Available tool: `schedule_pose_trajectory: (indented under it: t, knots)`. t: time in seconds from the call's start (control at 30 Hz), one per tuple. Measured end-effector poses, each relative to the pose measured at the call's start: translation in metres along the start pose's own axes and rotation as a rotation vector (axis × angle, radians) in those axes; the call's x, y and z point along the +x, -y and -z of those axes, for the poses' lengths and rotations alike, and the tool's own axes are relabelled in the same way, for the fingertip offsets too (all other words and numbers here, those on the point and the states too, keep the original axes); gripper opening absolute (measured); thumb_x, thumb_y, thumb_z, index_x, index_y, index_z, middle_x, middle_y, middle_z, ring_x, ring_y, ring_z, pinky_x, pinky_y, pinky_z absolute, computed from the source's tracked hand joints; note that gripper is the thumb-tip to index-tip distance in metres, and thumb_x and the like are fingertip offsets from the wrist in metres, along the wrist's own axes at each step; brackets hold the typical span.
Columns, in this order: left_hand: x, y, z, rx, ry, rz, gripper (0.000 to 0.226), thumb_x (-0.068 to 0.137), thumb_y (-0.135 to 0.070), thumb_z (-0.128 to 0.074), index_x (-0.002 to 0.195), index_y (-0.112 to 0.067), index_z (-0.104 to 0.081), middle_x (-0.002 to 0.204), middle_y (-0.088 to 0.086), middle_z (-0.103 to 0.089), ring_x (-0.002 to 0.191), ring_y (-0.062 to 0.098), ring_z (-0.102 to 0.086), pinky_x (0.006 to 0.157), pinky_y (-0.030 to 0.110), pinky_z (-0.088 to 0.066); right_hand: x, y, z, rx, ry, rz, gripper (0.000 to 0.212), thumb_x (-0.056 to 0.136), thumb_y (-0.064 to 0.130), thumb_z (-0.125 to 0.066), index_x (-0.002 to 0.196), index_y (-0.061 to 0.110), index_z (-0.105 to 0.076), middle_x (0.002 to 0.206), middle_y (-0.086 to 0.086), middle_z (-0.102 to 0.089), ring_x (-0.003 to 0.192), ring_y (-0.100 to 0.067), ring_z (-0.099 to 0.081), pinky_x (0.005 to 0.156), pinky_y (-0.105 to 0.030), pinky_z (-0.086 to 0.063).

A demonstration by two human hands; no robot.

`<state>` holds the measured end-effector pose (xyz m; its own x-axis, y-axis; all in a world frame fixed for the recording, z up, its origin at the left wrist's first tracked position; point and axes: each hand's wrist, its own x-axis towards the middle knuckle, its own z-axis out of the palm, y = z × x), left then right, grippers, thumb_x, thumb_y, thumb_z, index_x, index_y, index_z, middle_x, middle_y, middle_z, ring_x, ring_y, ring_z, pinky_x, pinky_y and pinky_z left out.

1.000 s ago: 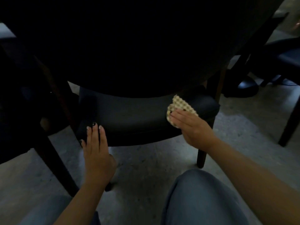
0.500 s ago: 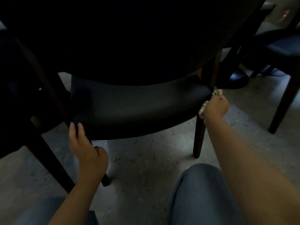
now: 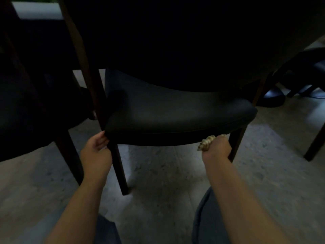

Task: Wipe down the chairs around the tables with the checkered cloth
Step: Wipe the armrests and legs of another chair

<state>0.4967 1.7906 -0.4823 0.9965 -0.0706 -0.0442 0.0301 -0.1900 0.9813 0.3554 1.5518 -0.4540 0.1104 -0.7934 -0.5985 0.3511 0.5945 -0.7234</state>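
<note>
A dark chair with a black padded seat [image 3: 175, 113] and brown wooden legs stands in front of me, partly under a dark table. My left hand [image 3: 96, 148] grips the top of the chair's front left leg [image 3: 119, 169], just under the seat corner. My right hand [image 3: 216, 148] holds the bunched checkered cloth [image 3: 206, 140] at the top of the front right leg [image 3: 235, 145], below the seat's edge. Most of the cloth is hidden inside my fist.
A second dark chair [image 3: 26, 111] stands close on the left, its leg [image 3: 70, 155] near my left hand. Another chair leg [image 3: 314, 145] and a round table base [image 3: 272, 97] are at the right. My knees in blue jeans [image 3: 211, 222] are low over the grey stone floor.
My right hand left the seat top and carried the cloth to the front right leg. My left hand went from lying flat on the seat's corner to gripping the front left leg.
</note>
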Motion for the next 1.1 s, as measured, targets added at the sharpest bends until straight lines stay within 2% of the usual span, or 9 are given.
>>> schedule_pose_trajectory:
  t: [0.17, 0.3, 0.4, 0.53, 0.77, 0.87, 0.93, 1.03, 1.1]
  knots:
    - [0.001, 0.002, 0.004, -0.092, 0.032, 0.165, 0.057, 0.084, 0.021, -0.042, 0.109, -0.026, -0.064, 0.087, -0.018, -0.068, 0.083, -0.008, -0.064, 0.065, 0.011, -0.052, -0.037, -0.045, -0.009, 0.090, 0.125, -0.197, 0.038, 0.100, 0.009, -0.034, 0.063, 0.016, -0.039, 0.037, 0.003, -0.040, 0.031, -0.007, -0.039, 0.038, -0.013, -0.034]
    - [0.003, 0.004, 0.008, -0.187, 0.130, 0.347, 0.048, 0.091, 0.012, -0.043, 0.107, -0.030, -0.057, 0.096, -0.005, -0.070, 0.093, 0.007, -0.065, 0.074, 0.025, -0.049, -0.059, -0.077, -0.022, 0.114, 0.261, -0.326, 0.037, 0.099, 0.008, -0.032, 0.063, 0.016, -0.038, 0.060, -0.005, -0.037, 0.051, -0.016, -0.040, 0.068, -0.019, -0.046]
    - [0.002, 0.001, 0.011, -0.236, 0.158, 0.427, 0.041, 0.093, 0.004, -0.045, 0.108, -0.032, -0.058, 0.104, 0.000, -0.071, 0.100, 0.012, -0.063, 0.085, 0.035, -0.047, -0.070, -0.095, -0.033, 0.152, 0.322, -0.395, 0.035, 0.094, 0.001, -0.031, 0.065, 0.016, -0.043, 0.059, -0.007, -0.039, 0.052, -0.020, -0.042, 0.048, -0.021, -0.045]
    - [0.001, 0.000, 0.018, -0.350, 0.204, 0.502, 0.035, 0.093, -0.013, -0.036, 0.113, -0.025, -0.063, 0.107, 0.002, -0.070, 0.105, 0.014, -0.058, 0.093, 0.043, -0.042, -0.079, -0.113, -0.044, 0.134, 0.408, -0.482, 0.034, 0.089, -0.003, -0.029, 0.068, 0.014, -0.050, 0.065, -0.007, -0.046, 0.059, -0.021, -0.048, 0.059, -0.027, -0.047]
    - [0.003, -0.001, 0.024, -0.393, 0.217, 0.562, 0.044, 0.096, -0.041, -0.032, 0.097, -0.024, -0.073, 0.116, -0.001, -0.066, 0.117, 0.020, -0.050, 0.110, 0.059, -0.016, -0.121, -0.108, -0.056, -0.215, 0.693, -0.638, 0.037, 0.097, 0.012, -0.033, 0.121, -0.004, -0.057, 0.120, -0.023, -0.061, 0.109, -0.035, -0.059, 0.080, -0.038, -0.051]
    - [0.005, 0.004, 0.025, -0.468, 0.233, 0.598, 0.056, 0.096, -0.060, -0.021, 0.100, -0.026, -0.066, 0.140, 0.006, -0.053, 0.134, 0.026, -0.039, 0.115, 0.058, -0.002, -0.148, -0.099, -0.078, -0.614, 0.797, -0.198, 0.026, 0.088, 0.008, -0.044, 0.098, 0.009, -0.068, 0.094, -0.009, -0.070, 0.094, -0.028, -0.067, 0.071, -0.030, -0.056]
    - [0.007, 0.009, 0.027, -0.530, 0.263, 0.608, 0.071, 0.092, -0.070, -0.014, 0.098, -0.026, -0.069, 0.140, 0.009, -0.053, 0.139, 0.028, -0.033, 0.115, 0.060, 0.000, -0.151, -0.095, -0.089, -0.760, 0.898, 0.507, 0.025, 0.084, 0.009, -0.045, 0.092, 0.012, -0.069, 0.088, -0.003, -0.070, 0.085, -0.017, -0.065, 0.071, -0.026, -0.055]
    - [0.010, 0.017, 0.027, -0.683, 0.290, 0.642, 0.080, 0.087, -0.078, -0.016, 0.096, -0.021, -0.072, 0.104, 0.011, -0.073, 0.123, 0.032, -0.051, 0.104, 0.057, -0.031, -0.120, -0.096, -0.096, -1.152, 1.236, 1.615, 0.037, 0.089, 0.010, -0.040, 0.118, 0.000, -0.061, 0.116, -0.016, -0.064, 0.110, -0.029, -0.058, 0.098, -0.037, -0.045]
    - [0.010, 0.019, 0.027, -0.790, 0.300, 0.652, 0.077, 0.086, -0.078, -0.024, 0.104, -0.017, -0.067, 0.099, 0.016, -0.074, 0.109, 0.036, -0.063, 0.089, 0.052, -0.046, -0.094, -0.098, -0.093, -1.506, 1.380, 2.071, 0.041, 0.090, 0.011, -0.049, 0.127, -0.004, -0.056, 0.132, -0.021, -0.055, 0.128, -0.036, -0.047, 0.112, -0.044, -0.032]
